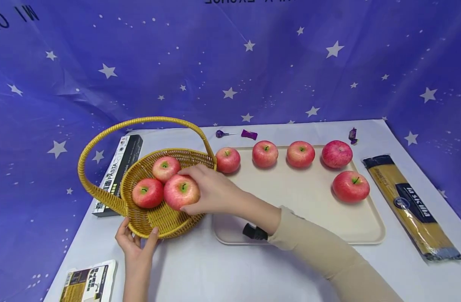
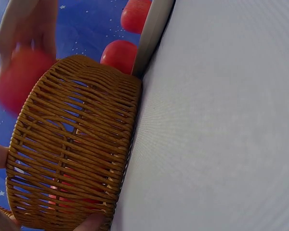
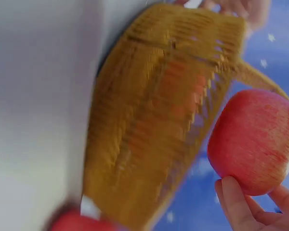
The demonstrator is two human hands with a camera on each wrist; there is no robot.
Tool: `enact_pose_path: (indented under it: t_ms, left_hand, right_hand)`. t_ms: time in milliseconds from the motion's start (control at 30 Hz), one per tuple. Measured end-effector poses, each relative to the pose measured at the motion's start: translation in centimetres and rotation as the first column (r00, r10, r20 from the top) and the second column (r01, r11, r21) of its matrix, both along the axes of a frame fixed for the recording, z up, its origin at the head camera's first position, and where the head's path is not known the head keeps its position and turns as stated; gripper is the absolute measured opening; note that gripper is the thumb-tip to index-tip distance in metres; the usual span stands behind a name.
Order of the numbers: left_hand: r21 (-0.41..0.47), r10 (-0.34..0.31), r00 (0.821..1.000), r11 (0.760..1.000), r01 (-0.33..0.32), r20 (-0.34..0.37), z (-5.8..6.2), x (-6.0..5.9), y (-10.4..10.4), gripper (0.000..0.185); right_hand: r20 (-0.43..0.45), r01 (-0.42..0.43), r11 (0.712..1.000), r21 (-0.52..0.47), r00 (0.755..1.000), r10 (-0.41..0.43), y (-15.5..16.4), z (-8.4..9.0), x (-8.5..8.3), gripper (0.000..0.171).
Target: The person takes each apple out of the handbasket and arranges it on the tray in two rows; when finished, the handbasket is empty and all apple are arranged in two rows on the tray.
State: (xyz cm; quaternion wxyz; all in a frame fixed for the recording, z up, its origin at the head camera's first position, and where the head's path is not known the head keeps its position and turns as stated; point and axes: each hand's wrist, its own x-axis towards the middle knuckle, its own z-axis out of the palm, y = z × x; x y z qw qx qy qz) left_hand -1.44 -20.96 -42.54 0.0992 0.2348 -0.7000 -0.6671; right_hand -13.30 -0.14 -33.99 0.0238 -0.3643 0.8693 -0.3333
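Observation:
A yellow wicker basket (image 1: 166, 220) (image 2: 72, 144) (image 3: 149, 120) with a tall handle stands left of a beige tray (image 1: 298, 201). Two red apples (image 1: 147, 192) lie in it. My right hand (image 1: 205, 188) grips a third apple (image 1: 181, 191) (image 3: 253, 139) over the basket's right side; whether it rests on the bottom I cannot tell. My left hand (image 1: 134, 241) holds the basket's near rim, thumb on the outer wall. Several more apples (image 1: 300, 154) sit along the tray's far edge and right side.
A dark pasta box (image 1: 119, 170) lies behind the basket. A long spaghetti packet (image 1: 412, 205) lies right of the tray. A small packet (image 1: 88, 283) is at the near left corner. Purple sweets (image 1: 248, 134) lie at the table's back. A starry blue cloth hangs behind.

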Motion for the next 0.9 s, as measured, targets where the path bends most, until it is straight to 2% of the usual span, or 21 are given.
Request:
enact_pose_path:
  t_ms: [100, 233, 367, 500, 633, 700, 900]
  left_hand:
    - [-0.007, -0.007, 1.000, 1.000, 0.007, -0.010, 0.0, 0.0, 0.1, 0.082]
    - [-0.013, -0.007, 1.000, 1.000, 0.007, -0.020, 0.1, 0.0, 0.1, 0.082]
    - [-0.014, -0.016, 1.000, 1.000, 0.016, -0.016, 0.2, 0.1, 0.0, 0.081]
    - [-0.006, -0.010, 1.000, 1.000, 0.010, -0.014, 0.2, 0.2, -0.1, 0.081]
    - [0.000, -0.002, 1.000, 1.000, 0.002, -0.015, 0.2, 0.1, -0.1, 0.081]
    - [-0.004, -0.003, 1.000, 1.000, 0.003, -0.027, 0.1, 0.1, -0.1, 0.081]
    - [-0.014, -0.001, 1.000, 1.000, 0.001, 0.005, 0.1, 0.0, 0.1, 0.082]
  right_hand:
    - [0.009, 0.063, 0.994, -0.091, 0.998, -0.063, 4.3, 0.4, 0.2, 0.071]
    - [0.017, 0.179, 0.975, -0.130, 0.984, -0.178, 10.3, 0.5, 0.5, 0.075]
    - [0.054, 0.320, 0.943, -0.095, 0.947, -0.316, 16.2, -0.1, 1.0, 0.077]
    - [0.075, 0.426, 0.904, -0.036, 0.903, -0.423, 21.0, -1.6, 1.1, 0.077]
    - [0.108, 0.487, 0.871, 0.066, 0.864, -0.492, 24.2, -3.1, 0.9, 0.078]
    - [0.125, 0.496, 0.860, 0.116, 0.852, -0.508, 25.2, -3.7, 1.0, 0.079]
    - [0.131, 0.493, 0.855, 0.163, 0.848, -0.514, 26.6, -4.8, 1.2, 0.078]
